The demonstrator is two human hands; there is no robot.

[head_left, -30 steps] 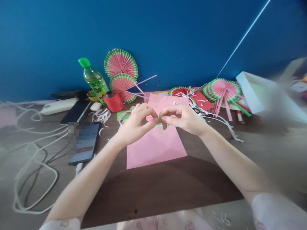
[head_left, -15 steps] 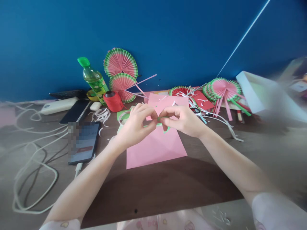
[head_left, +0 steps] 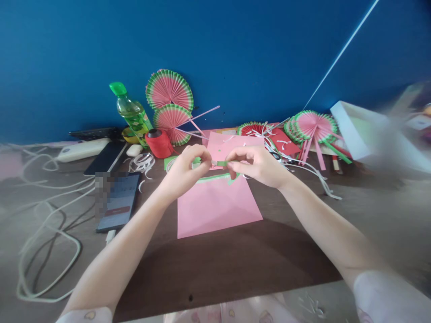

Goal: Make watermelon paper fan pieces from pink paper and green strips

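Two hands raised just above a pink sheet [head_left: 217,206], sharing one thin green paper strip [head_left: 221,163]: left hand [head_left: 186,172] pinching its left end between thumb and forefinger tips, right hand [head_left: 257,167] pinching the right end the same way, remaining fingers curled in. Strip held level, clear of the sheet, over the middle of the brown table [head_left: 235,264]. One green-and-white band [head_left: 215,178] lying across the sheet just under the hands.

Label on the green-capped bottle [head_left: 133,112] too small to read; pale liquid inside, filling most of it. Screen of the lit phone [head_left: 118,202] blurred, unreadable. One white box [head_left: 357,130] at far right, contents impossible to tell.

Two watermelon paper fans [head_left: 169,88] propped against the blue wall, one above the other. One stack of fans [head_left: 313,125] on the right, count unclear. One red spool [head_left: 158,142] just beside the bottle. One dark phone [head_left: 106,157] and one white power bank [head_left: 82,149] behind the lit phone. Loops of white cable [head_left: 50,233] at far left.
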